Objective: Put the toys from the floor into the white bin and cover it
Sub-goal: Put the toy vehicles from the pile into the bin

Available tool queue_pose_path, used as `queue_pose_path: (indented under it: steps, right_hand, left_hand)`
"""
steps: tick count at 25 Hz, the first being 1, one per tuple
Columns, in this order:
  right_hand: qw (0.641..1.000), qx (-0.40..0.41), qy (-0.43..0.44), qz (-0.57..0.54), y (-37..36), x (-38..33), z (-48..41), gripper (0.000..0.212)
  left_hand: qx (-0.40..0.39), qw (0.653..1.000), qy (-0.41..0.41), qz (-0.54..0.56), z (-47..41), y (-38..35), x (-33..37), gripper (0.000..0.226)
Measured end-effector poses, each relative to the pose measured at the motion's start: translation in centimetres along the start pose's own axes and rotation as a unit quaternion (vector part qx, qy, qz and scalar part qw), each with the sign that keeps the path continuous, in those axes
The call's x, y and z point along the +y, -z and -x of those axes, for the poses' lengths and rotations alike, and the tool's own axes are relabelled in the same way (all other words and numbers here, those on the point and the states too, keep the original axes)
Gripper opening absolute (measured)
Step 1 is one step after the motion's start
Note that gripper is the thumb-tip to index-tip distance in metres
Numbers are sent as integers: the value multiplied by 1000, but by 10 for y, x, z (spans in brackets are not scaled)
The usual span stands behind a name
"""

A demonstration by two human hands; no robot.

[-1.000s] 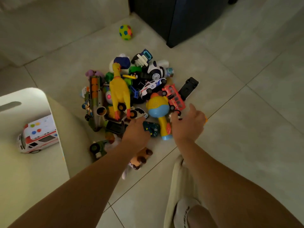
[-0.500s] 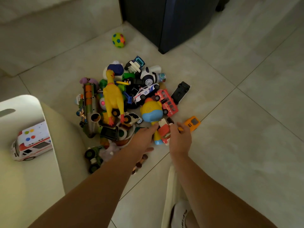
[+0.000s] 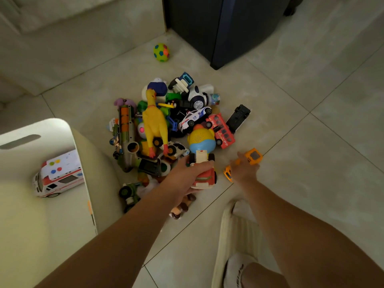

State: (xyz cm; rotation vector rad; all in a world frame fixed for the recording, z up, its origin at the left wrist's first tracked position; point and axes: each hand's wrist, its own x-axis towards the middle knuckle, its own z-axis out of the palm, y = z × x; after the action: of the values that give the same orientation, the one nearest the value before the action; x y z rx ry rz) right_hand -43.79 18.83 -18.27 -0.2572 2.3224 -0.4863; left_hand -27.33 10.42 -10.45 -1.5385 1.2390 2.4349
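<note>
Left hand [image 3: 187,173] was clamped on a red-and-cream toy truck [image 3: 202,170], just at the near edge of the toy pile [image 3: 166,129]. Right hand [image 3: 244,170] sat apart from it, to the right, over small orange toy vehicles [image 3: 252,156]; fingers touching them, but couldn't tell if it had a real grip. White bin [image 3: 81,163] stood at left beside the pile, open, with one white ambulance toy [image 3: 59,176] inside. Yellow rubber chicken [image 3: 154,123] lay on top of the pile. Multicoloured ball [image 3: 161,52] lay alone, well apart, near a dark cabinet [image 3: 218,30].
</note>
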Motion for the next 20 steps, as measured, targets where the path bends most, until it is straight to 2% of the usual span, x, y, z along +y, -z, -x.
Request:
queue_pose_path:
  steps: [4,6,8,9,10,13,16,18,20]
  right_hand:
    - [990,95,-45,-91,-1,-15,19,35]
    - [965,171,-47,-193,-5,-21,37,31]
    - [925,218,11,-311,-8,-41,71,25]
    - [914,217,63,-335,-10,-54,88,17]
    - [909,200,117,-347,-12,-68,107,10]
    - [880,109,265,-379,-21,-117,176,21]
    - [856,6,368,-364,-36,-151,238,25]
    - [852,-97,411,-309,-50,-164,282,42]
    - [861,-198,411,-226,-77,-168,307,67]
  left_hand:
    - [-2,1000,-28,-2,32,16,9,73]
    - [2,999,-42,23,57,26,15,75]
    - [-3,996,-73,58,90,39,22,64]
    - [-9,993,-92,68,107,46,24,58]
    - [-9,991,-111,75,126,55,26,56]
    - [35,980,-168,101,184,90,24,41]
    - [143,960,-189,148,225,142,12,19]
    - [220,943,-180,175,240,184,-7,28]
    - [275,929,-158,193,248,219,-29,40]
